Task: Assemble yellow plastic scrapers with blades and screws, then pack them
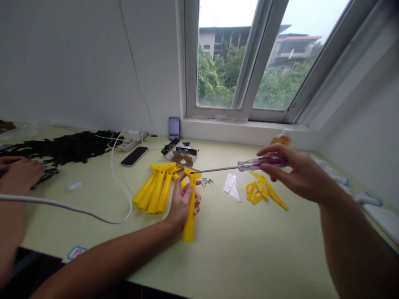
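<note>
My left hand (181,203) is closed round a yellow plastic scraper handle (188,226), its wide head up and its shaft pointing toward me. My right hand (293,172) grips a screwdriver (246,166) by its clear and purple handle. The thin shaft runs left, and its tip lies at the head of the scraper handle; whether it touches a screw cannot be made out. Left of my left hand lie several more yellow scraper handles (152,193). Small metal nuts or screws (206,182) are piled just right of the held one. Metal blades (231,187) and yellow plastic pieces (262,189) lie farther right.
Small black boxes (190,153) and a propped phone (174,128) stand at the back. Another phone (134,156) lies near a power strip (129,143). A white cable (116,176) loops across the left side. Another person's hand (21,174) is beside a black heap (75,145).
</note>
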Available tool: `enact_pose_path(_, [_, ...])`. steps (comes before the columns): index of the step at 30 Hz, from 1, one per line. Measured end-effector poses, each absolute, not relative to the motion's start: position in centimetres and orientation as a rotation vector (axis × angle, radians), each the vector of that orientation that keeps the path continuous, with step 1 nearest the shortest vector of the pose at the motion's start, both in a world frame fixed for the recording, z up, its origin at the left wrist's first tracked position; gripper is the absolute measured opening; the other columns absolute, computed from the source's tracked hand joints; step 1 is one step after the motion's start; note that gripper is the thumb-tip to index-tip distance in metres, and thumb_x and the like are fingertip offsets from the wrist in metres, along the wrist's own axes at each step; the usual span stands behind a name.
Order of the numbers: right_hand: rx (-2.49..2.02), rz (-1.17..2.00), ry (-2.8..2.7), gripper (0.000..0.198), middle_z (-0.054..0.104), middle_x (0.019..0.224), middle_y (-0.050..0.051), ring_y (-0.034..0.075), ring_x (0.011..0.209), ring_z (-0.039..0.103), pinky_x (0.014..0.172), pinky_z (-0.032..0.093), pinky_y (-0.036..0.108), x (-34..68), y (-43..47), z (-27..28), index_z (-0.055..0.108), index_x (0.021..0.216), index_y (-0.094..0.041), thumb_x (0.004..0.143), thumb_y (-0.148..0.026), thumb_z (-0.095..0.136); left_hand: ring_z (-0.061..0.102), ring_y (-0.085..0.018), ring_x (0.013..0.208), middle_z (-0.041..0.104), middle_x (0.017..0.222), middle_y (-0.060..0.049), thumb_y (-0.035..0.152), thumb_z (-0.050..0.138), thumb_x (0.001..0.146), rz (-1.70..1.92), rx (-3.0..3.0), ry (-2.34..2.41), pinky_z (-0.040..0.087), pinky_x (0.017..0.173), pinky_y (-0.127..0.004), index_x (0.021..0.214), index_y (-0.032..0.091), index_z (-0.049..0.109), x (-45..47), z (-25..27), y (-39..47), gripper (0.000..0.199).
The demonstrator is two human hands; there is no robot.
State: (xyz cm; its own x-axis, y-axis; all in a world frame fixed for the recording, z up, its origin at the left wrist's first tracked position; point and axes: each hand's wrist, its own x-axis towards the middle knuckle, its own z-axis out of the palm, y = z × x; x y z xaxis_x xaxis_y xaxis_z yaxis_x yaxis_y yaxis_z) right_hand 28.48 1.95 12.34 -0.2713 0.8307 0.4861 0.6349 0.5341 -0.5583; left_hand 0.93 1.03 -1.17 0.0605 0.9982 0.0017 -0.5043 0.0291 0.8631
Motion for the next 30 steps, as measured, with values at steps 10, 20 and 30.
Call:
enact_pose_path(10, [-1.389, 0.282, -1.493, 0.045, 0.068, 0.075, 0.005, 0.016, 0.061, 0.066, 0.057, 0.054, 0.030, 33.0, 9.4, 6.8, 0.067, 0.108, -0.017, 0.087, -0.054, 0.054, 0.053, -0.006, 0.054, 0.056, 0.121, -0.007, 0.040, 0.069, 0.084, 1.342, 0.873, 0.697, 0.041, 0.035, -0.017, 0.123, 0.031, 0.048, 1.0, -0.7, 0.7, 0.046])
enact_pose_path(20, [-1.883, -0.072, -1.851, 0.035, 0.071, 0.098, 0.015, 0.029, 0.091, 0.063, 0.085, 0.047, 0.044, 34.0, 13.4, -1.8, 0.071, 0.106, -0.018, 0.076, -0.028, 0.057, 0.052, -0.004, 0.054, 0.050, 0.128, -0.012, 0.041, 0.067, 0.086, 1.301, 0.996, 0.669, 0.043, 0.035, -0.018, 0.124, 0.026, 0.056, 1.2, -1.0, 0.2, 0.042])
enact_pose_path(30, [-1.422, 0.214, -2.342, 0.045, 0.065, 0.123, 0.011, 0.025, 0.116, 0.055, 0.097, 0.043, 0.036, 15.2, 16.4, 0.4, 0.061, 0.123, -0.020, 0.081, -0.038, 0.064, 0.052, -0.005, 0.055, 0.050, 0.116, -0.004, 0.041, 0.060, 0.090, 1.441, 0.953, 0.660, 0.042, 0.035, -0.017, 0.122, 0.032, 0.044, 1.0, -0.8, 0.4, 0.037])
